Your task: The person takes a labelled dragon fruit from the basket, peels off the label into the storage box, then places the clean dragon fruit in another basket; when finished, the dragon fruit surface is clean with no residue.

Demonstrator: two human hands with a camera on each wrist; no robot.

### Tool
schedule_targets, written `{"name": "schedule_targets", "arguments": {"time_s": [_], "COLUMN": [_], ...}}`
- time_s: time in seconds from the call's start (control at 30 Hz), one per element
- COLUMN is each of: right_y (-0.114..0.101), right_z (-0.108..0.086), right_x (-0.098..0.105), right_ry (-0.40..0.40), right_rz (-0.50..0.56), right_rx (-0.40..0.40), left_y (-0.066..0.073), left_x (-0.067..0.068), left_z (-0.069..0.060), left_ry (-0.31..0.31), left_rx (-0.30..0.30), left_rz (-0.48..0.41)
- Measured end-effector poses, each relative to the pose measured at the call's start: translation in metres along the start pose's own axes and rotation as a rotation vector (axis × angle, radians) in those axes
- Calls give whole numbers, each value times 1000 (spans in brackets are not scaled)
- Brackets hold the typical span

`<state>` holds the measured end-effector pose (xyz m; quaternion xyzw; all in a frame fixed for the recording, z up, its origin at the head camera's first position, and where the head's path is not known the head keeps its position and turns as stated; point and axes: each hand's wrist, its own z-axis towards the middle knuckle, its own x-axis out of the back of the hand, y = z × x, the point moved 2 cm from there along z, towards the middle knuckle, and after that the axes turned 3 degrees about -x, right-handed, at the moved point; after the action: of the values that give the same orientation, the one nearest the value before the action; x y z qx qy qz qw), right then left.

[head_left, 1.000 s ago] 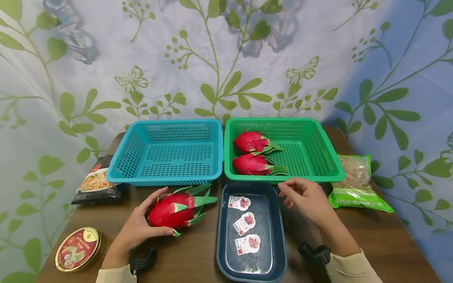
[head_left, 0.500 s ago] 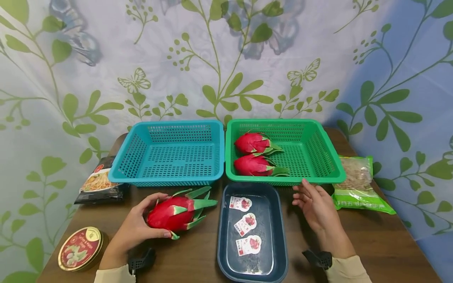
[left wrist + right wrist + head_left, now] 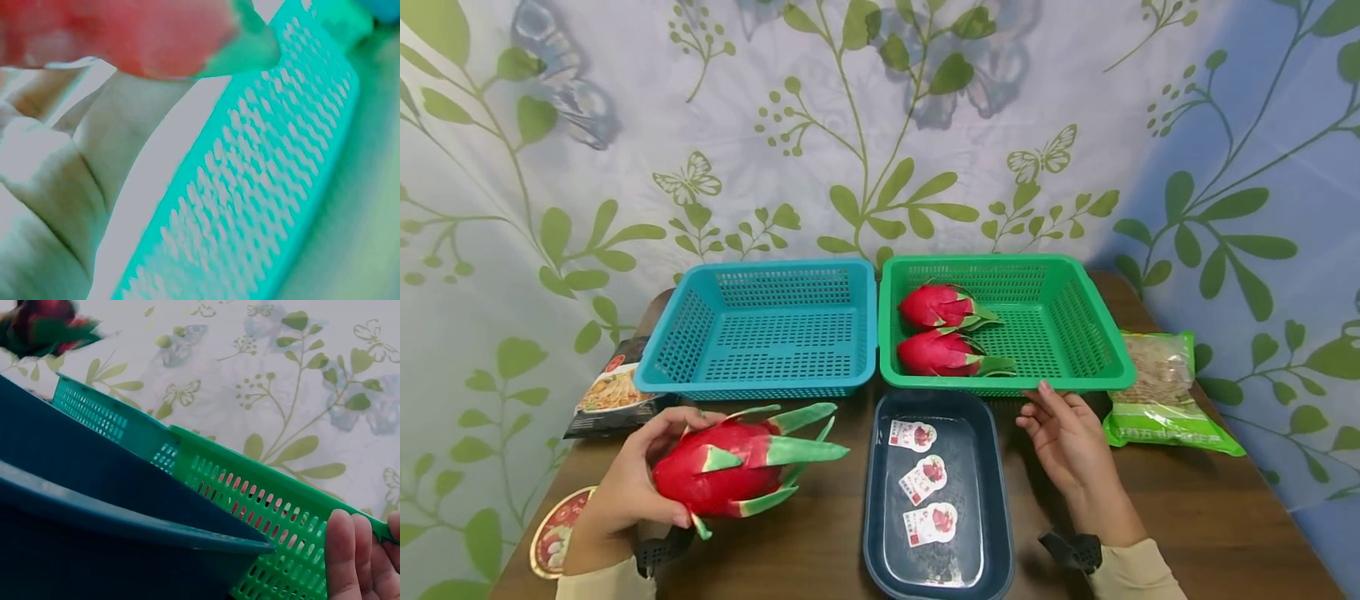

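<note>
My left hand (image 3: 632,487) grips a red dragon fruit (image 3: 722,471) with green leaf tips, held up over the table left of the dark tray (image 3: 973,467). The left wrist view shows the fruit blurred, the blue basket (image 3: 250,181) behind it. My right hand (image 3: 1075,454) has its fingers extended at the front rim of the green basket (image 3: 1045,342); in the right wrist view the fingertips (image 3: 340,525) overlap that rim, though contact is unclear. Two more dragon fruits, one behind (image 3: 934,307) and one in front (image 3: 934,354), lie in the green basket's left side.
Three fruit-printed stickers (image 3: 925,479) lie in the dark tray. The blue basket adjoins the green one. A black noodle packet (image 3: 617,396) is at the left, a green packet (image 3: 1161,392) at the right. A round tin (image 3: 553,537) is partly behind my left arm.
My left hand has lifted the dragon fruit off the table and drawn it left and nearer. My right hand has turned over and its fingers have straightened near the green basket's rim.
</note>
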<state>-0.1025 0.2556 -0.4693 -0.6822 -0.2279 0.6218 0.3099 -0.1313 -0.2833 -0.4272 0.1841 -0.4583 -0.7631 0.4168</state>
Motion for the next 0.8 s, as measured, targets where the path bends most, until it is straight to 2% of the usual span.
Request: {"name": "schedule_targets", "arguments": {"time_s": [0.03,0.1,0.23,0.3,0.37,0.47,0.6,0.7,0.8], "right_y": [0,0,3,4,5,7,7,5,5], "right_z": [0,-1,-1,0,3,4,3,2,3], "right_x": [0,1,1,1,0,-1,0,1,0], "right_ry": [1,2,4,4,-1,-15,-19,-10,-13], "right_rz": [-1,0,2,6,4,2,2,-1,-6], "right_rx": [1,2,8,13,21,19,15,24,21], "left_y": [3,10,19,18,13,1,-23,-46,-71], "left_x": [-2,-11,-40,-59,-78,-106,-141,-163,-176], "left_z": [12,40,108,142,177,223,275,309,332], "left_ry": [-24,-71,-146,-177,-198,-208,-207,-226,-233], "left_rx": [-22,-24,59,88,92,97,153,193,235], "left_rz": [-18,-11,128,201,243,266,344,428,492]}}
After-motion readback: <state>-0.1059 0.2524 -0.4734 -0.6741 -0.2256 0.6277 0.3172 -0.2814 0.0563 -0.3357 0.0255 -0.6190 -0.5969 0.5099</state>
